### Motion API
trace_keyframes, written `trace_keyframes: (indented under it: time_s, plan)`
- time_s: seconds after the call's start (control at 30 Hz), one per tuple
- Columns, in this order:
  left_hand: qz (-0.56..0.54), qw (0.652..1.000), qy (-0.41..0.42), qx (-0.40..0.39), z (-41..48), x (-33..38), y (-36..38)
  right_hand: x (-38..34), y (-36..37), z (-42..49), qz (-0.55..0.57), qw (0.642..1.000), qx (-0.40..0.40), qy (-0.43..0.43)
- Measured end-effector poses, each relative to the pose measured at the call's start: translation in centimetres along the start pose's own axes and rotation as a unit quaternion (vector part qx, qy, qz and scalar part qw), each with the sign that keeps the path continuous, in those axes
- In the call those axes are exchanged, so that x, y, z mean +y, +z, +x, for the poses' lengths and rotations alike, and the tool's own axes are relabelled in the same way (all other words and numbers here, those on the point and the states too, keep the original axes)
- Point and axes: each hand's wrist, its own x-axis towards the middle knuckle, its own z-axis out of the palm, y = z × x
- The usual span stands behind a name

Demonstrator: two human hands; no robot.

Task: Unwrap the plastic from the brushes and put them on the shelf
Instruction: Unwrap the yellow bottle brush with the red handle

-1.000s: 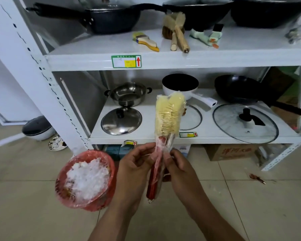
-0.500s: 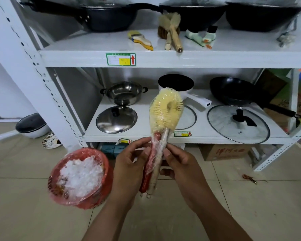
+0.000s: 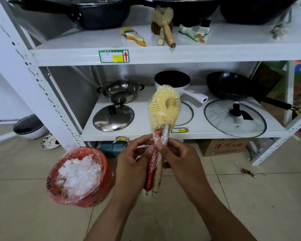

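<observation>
A pair of wrapped brushes [image 3: 163,108] stands upright in front of me, yellow bristle heads up, one red handle and one pale wooden handle pointing down, all inside clear plastic. My left hand [image 3: 134,162] pinches the plastic at the red handle's top. My right hand [image 3: 179,159] pinches the wrap on the other side of the handles. On the upper shelf [image 3: 233,49] lie unwrapped brushes: a yellow and blue one [image 3: 134,36], two wooden-handled ones [image 3: 165,26] and two pale green ones [image 3: 195,31].
A red basket [image 3: 80,174] lined with a bag and full of crumpled clear plastic sits on the tile floor at my left. Woks stand on the upper shelf; pots, pans and glass lids [image 3: 235,118] fill the lower shelf. Cardboard boxes [image 3: 221,146] lie underneath.
The brush bundle has turned, so the bristle heads now face me showing their central hole. Both hands have stayed pinching the plastic near the top of the handles.
</observation>
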Motion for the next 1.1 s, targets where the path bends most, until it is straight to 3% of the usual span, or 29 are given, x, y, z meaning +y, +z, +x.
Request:
trace_keyframes:
  time_s: [0.37, 0.67, 0.83, 1.1]
  plan:
    - [0.035, 0.999, 0.011, 0.032, 0.2, -0.5, -0.2, 0.3, -0.6, 0.2, -0.025, 1.0, -0.005, 0.003]
    - [0.101, 0.994, 0.038, 0.014, 0.1, 0.0, -0.6, 0.7, -0.8, 0.8, 0.16, 0.983, 0.001, 0.087]
    - [0.13, 0.989, 0.067, -0.002, -0.2, 0.3, -0.4, 1.0, -1.0, 1.1, 0.209, 0.972, 0.01, 0.106]
    - [0.09, 0.995, 0.023, 0.034, -0.2, 0.6, -0.6, 1.4, -0.6, 1.1, 0.229, 0.966, 0.017, 0.116]
